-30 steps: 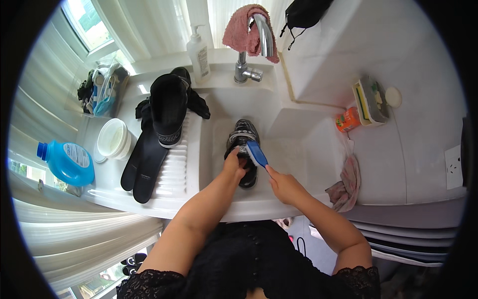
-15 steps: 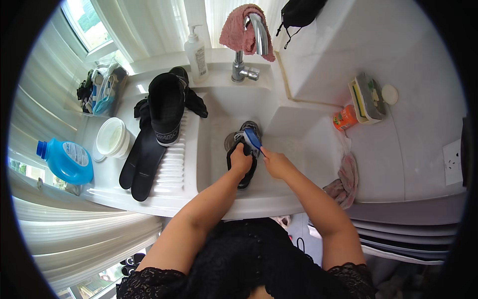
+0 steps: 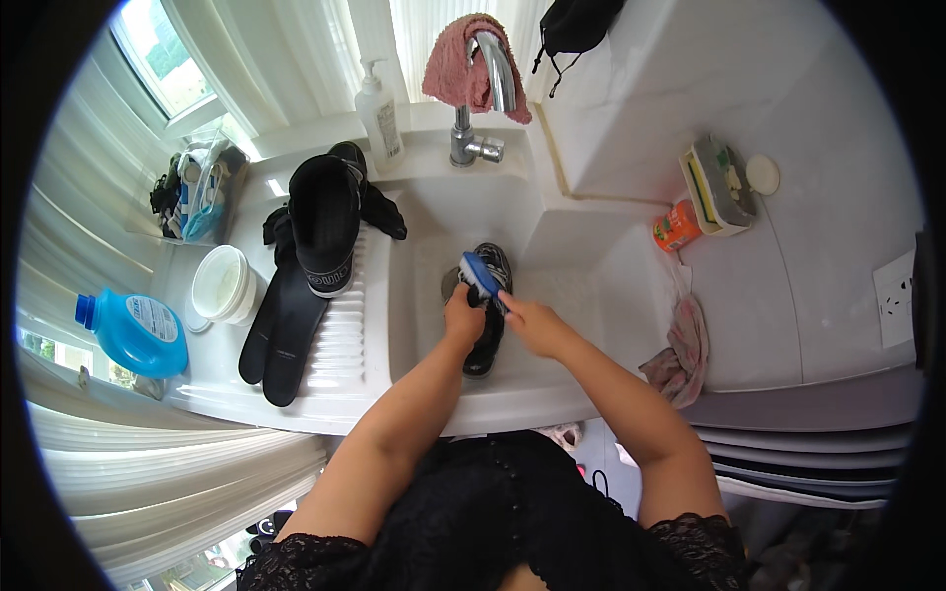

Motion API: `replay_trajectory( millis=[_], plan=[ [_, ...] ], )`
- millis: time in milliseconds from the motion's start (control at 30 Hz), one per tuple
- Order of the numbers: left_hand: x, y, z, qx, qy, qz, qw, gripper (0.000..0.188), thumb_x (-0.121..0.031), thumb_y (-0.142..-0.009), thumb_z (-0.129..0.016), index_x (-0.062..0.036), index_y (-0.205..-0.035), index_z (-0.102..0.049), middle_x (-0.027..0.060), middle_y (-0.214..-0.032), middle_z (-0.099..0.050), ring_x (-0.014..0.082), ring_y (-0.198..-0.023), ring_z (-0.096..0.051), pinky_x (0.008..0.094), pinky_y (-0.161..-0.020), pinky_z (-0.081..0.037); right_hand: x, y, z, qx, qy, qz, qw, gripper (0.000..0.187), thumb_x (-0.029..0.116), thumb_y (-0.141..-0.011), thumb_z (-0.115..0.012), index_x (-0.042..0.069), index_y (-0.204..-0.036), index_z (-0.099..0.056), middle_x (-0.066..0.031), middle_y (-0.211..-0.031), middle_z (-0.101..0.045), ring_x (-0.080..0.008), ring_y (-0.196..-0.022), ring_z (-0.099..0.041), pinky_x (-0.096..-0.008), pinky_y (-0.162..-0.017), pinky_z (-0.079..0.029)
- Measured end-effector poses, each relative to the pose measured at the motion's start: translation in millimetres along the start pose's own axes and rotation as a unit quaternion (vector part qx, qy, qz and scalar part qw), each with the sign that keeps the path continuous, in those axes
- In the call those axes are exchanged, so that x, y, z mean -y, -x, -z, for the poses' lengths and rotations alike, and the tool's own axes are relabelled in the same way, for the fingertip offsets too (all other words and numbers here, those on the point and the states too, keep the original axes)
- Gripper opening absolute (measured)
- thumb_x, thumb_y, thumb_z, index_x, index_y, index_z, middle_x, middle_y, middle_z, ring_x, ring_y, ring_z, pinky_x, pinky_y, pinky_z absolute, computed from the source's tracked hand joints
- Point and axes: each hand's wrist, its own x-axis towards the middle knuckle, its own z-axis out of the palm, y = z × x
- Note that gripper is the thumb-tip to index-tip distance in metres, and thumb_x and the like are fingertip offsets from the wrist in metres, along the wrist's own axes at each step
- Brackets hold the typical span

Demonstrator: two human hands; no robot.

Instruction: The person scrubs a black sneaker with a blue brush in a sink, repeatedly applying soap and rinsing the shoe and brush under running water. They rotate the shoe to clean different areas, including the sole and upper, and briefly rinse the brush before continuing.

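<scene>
A wet black sneaker (image 3: 481,355) lies in the white sink basin (image 3: 419,217), its toe toward the tap and its heel toward me. My left hand (image 3: 465,315) is closed on the sneaker's left side, the thumb near its opening. In my right hand (image 3: 533,325) is the handle of a blue scrub brush (image 3: 480,273) with white bristles. The brush head lies over the left side of the sneaker's upper, just beyond my left fingers. Whether the bristles touch the shoe cannot be made out.
Left of the basin, a second black shoe (image 3: 326,217) and black insoles (image 3: 286,355) lie on the ribbed drainboard. Beside them stand a white tub (image 3: 225,284) and a blue detergent bottle (image 3: 143,333). A pink cloth (image 3: 459,61) drapes the tap (image 3: 501,79); a rag (image 3: 680,355) hangs at the right rim.
The brush has shifted left across the sneaker, from the middle of its upper toward the left side. My right hand moved slightly left with it. My left hand still grips the shoe.
</scene>
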Motion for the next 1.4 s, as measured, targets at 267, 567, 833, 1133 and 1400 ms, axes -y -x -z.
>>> replay_trajectory(
  millis=[267, 567, 833, 1133, 1400],
  plan=[
    [-22, 3, 11, 0.051, 0.08, 0.007, 0.995, 0.026, 0.001, -0.077, -0.058, -0.0008, -0.102, -0.056, 0.0192, -0.092, -0.065, 0.0351, -0.089, -0.062, 0.0399, -0.078, -0.047, -8, -1, -11, -0.038, 0.094, 0.013, 0.995, 0.049, 0.022, -0.095, -0.045, 0.019, -0.143, -0.036, -0.0244, -0.087, -0.064, -0.0423, -0.078, -0.061, -0.0493, -0.072, -0.048],
    [-24, -16, 33, 0.002, 0.512, 0.272, 0.815, 0.027, 0.003, -0.09, -0.046, 0.0022, -0.117, -0.047, 0.0189, -0.106, -0.059, 0.0332, -0.096, -0.062, 0.048, -0.087, -0.053, 6, 48, -23, -0.004, 0.032, 0.016, 0.999, 0.048, 0.02, -0.095, -0.045, 0.012, -0.142, -0.036, -0.0254, -0.094, -0.064, -0.0439, -0.086, -0.061, -0.0491, -0.076, -0.048],
    [2, -33, 26, -0.085, 0.641, 0.425, 0.633, 0.026, -0.01, -0.096, -0.048, -0.0018, -0.121, -0.047, 0.0173, -0.113, -0.059, 0.0333, -0.101, -0.062, 0.0517, -0.087, -0.053, -4, -11, -38, -0.051, 0.038, 0.005, 0.998, 0.049, 0.019, -0.095, -0.044, 0.016, -0.143, -0.035, -0.0272, -0.1, -0.063, -0.0454, -0.091, -0.06, -0.0485, -0.079, -0.048],
    [7, -35, 1, -0.038, 0.593, 0.511, 0.622, 0.024, -0.014, -0.096, -0.052, -0.0033, -0.117, -0.05, 0.0159, -0.109, -0.059, 0.0315, -0.095, -0.063, 0.0479, -0.078, -0.058, -17, -23, -30, -0.066, 0.11, -0.051, 0.991, 0.051, 0.02, -0.094, -0.045, 0.017, -0.144, -0.034, -0.0265, -0.091, -0.064, -0.0437, -0.081, -0.062, -0.0502, -0.073, -0.049],
    [3, -36, 15, 0.045, 0.66, 0.474, 0.581, 0.023, -0.014, -0.091, -0.053, -0.0034, -0.112, -0.052, 0.018, -0.114, -0.058, 0.0333, -0.105, -0.059, 0.05, -0.098, -0.044, 25, 69, -23, 0.012, 0.196, -0.041, 0.98, 0.056, 0.017, -0.092, -0.046, 0.015, -0.145, -0.03, -0.0239, -0.077, -0.063, -0.0427, -0.073, -0.063, -0.0504, -0.067, -0.05]
  ],
)
